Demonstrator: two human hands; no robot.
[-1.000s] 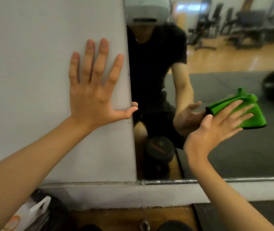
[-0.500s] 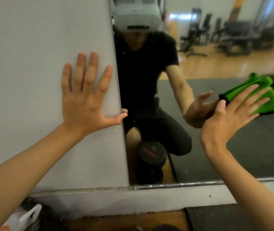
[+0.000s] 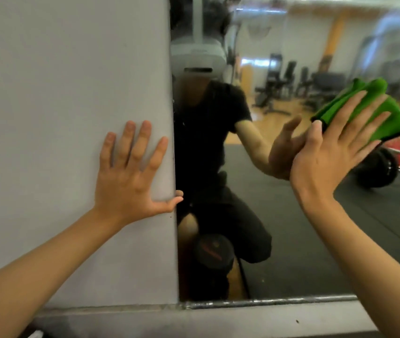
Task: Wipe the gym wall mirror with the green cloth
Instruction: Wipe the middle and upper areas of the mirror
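Note:
The wall mirror (image 3: 316,228) fills the right half of the view, its left edge meeting a plain grey wall. A folded green cloth (image 3: 389,118) with a dark hem lies flat against the glass at the upper right. My right hand (image 3: 333,152) presses it there with straight, spread fingers, palm to the mirror. My left hand (image 3: 130,176) rests flat on the grey wall beside the mirror's edge, fingers spread, thumb reaching the edge. The glass shows the reflection of a crouching person in black.
The grey wall (image 3: 60,93) takes up the left half. A metal strip (image 3: 267,302) runs along the mirror's bottom edge above a grey skirting. Reflected gym benches, a wooden floor, dark mats and a barbell plate show in the glass.
My right hand has slid the green cloth up and to the right across the mirror. My left hand has stayed planted on the wall. The view has tilted upward.

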